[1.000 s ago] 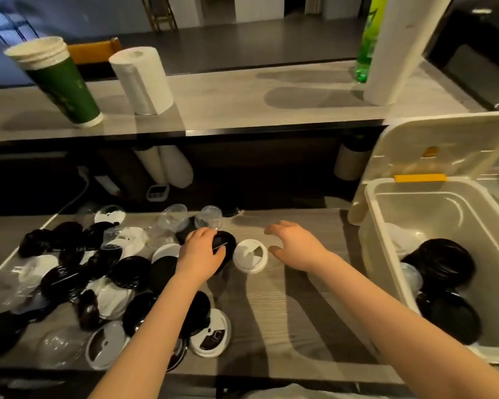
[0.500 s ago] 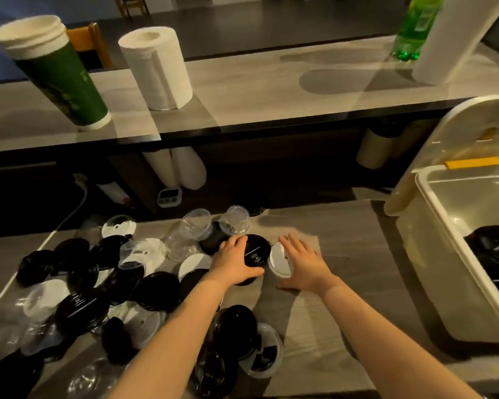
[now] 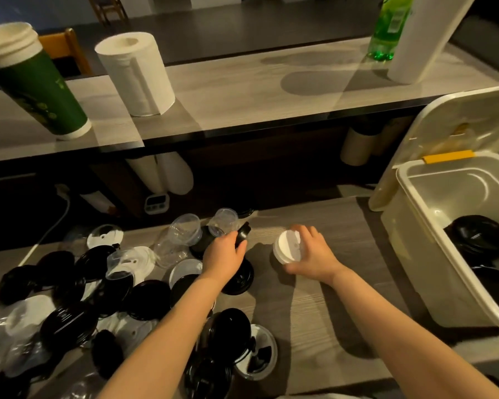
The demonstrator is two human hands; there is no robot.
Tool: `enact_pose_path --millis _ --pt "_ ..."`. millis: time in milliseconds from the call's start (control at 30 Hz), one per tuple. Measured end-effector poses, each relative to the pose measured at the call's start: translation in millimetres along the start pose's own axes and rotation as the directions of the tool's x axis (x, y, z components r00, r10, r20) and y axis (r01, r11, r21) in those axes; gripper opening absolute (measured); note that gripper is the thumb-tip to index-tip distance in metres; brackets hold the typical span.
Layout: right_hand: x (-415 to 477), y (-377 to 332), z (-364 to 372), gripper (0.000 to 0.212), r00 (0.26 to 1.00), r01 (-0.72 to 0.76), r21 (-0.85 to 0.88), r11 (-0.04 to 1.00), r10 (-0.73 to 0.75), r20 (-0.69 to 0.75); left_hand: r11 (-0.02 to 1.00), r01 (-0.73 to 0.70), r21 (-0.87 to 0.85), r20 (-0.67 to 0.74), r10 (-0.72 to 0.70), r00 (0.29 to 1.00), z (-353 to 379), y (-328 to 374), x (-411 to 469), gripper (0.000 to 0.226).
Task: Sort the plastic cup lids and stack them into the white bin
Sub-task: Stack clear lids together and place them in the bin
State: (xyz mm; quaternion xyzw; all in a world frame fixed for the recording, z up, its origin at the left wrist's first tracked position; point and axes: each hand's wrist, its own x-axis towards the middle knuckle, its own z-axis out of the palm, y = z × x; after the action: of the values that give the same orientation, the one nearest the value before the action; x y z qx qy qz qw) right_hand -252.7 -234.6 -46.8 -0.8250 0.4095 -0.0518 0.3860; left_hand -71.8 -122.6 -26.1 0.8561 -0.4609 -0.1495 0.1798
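Half a second ago both of your hands lay flat on lids on the worktop [image 3: 314, 326]; now each has picked one up. Your left hand [image 3: 224, 256] curls round a black lid [image 3: 242, 234], tipped on edge so that only its rim pokes out past your fingers. Your right hand [image 3: 314, 256] grips a white lid [image 3: 286, 246] by its edge, with its top turned toward you, and it seems lifted off the wood. So the pick is done for two colours at once, one black and one white. The white bin [image 3: 412, 249] stands open at the right end of the worktop, nearer your right hand than your left, with black lids [image 3: 477, 234] already stacked inside. The loose heap [image 3: 144, 298] of black, white and clear lids lies to the left, so much of the sorting remains. The next move looks like a carry to the right. The black lid likely belongs on the black stack, and the white one needs its own spot beside it.
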Motion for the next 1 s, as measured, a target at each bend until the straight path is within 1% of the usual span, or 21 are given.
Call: enact_pose_path --millis 100,267,400,467,567,667,733,800,833,900,933,1000 --pt "-11 -9 -25 0.090 0.994 0.067 0.073 0.995 -0.061 -0.088 0.992 -0.003 -0.127 -0.109 -0.011 0.994 -14 21 -5 0.020" --pt "-42 -17 -82 0.090 0.972 0.171 0.118 0.978 -0.147 -0.183 0.927 -0.065 -0.370 -0.217 -0.018 0.976 -29 79 -9 0.006" --pt "-67 -6 -138 0.089 0.935 0.241 0.092 0.966 -0.206 -0.288 0.867 -0.174 -0.468 -0.265 0.051 0.963 -27 133 -13 0.014" --pt "-77 7 -166 0.088 0.924 0.244 0.073 0.967 -0.209 -0.320 0.850 -0.207 -0.484 -0.268 0.080 0.960 -21 162 -15 0.016" --pt "-83 35 -204 0.087 0.913 0.212 0.060 0.975 -0.176 -0.368 0.844 -0.241 -0.480 -0.266 0.122 0.956 -10 202 -17 0.018" --pt "-83 70 -233 0.089 0.912 0.122 0.060 0.991 -0.088 -0.400 0.849 -0.216 -0.483 -0.244 0.107 0.964 3 233 -14 0.022" --pt "-78 94 -247 0.092 0.937 0.025 0.074 0.997 0.002 -0.350 0.846 -0.203 -0.493 -0.243 0.090 0.966 10 247 -11 0.021" --pt "-71 114 -256 0.090 0.968 -0.073 0.118 0.990 0.099 -0.231 0.840 -0.201 -0.505 -0.248 0.081 0.965 18 258 -9 0.016" --pt "-66 122 -258 0.087 0.975 -0.112 0.082 0.990 0.126 -0.183 0.835 -0.199 -0.514 -0.249 0.076 0.965 21 261 -9 0.013" --pt "-52 132 -260 0.079 0.981 -0.157 -0.080 0.984 0.147 -0.128 0.829 -0.191 -0.526 -0.254 0.061 0.965 26 268 -8 0.007" --pt "-43 134 -258 0.075 0.985 -0.156 -0.140 0.978 0.142 -0.102 0.827 -0.186 -0.530 -0.260 0.051 0.964 28 270 -8 0.005" --pt "-26 134 -251 0.066 0.994 -0.107 -0.263 0.959 0.101 -0.036 0.821 -0.175 -0.543 -0.266 0.029 0.963 32 272 -8 0.003"
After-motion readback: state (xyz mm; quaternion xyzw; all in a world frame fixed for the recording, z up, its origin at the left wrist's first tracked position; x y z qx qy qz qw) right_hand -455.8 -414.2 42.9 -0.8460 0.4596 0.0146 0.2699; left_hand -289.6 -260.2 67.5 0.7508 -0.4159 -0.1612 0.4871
